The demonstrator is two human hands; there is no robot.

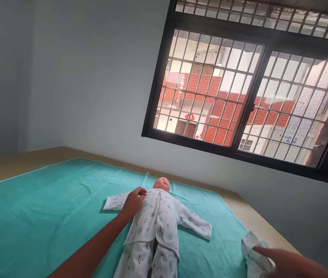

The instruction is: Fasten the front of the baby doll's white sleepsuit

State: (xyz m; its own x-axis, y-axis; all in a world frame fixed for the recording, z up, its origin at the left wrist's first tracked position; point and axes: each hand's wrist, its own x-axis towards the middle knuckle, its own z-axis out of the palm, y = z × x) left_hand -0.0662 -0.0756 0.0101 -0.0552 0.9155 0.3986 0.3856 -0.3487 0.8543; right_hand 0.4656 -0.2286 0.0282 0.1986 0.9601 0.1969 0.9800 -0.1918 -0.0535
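Note:
A baby doll (pixel 161 184) lies on its back on a teal blanket (pixel 42 208), dressed in a white printed romper (pixel 155 227) with sleeves spread out. My left hand (pixel 134 202) rests on the doll's chest near the shoulder, fingers curled and pinching the romper fabric. My right hand (pixel 288 262) is at the lower right, touching a small crumpled white printed cloth (pixel 253 253) at the blanket's edge, with a finger stretched towards it.
The blanket covers a low beige platform (pixel 251 212) against a grey wall. A large black-framed barred window (pixel 239 96) is above, showing a red brick building outside.

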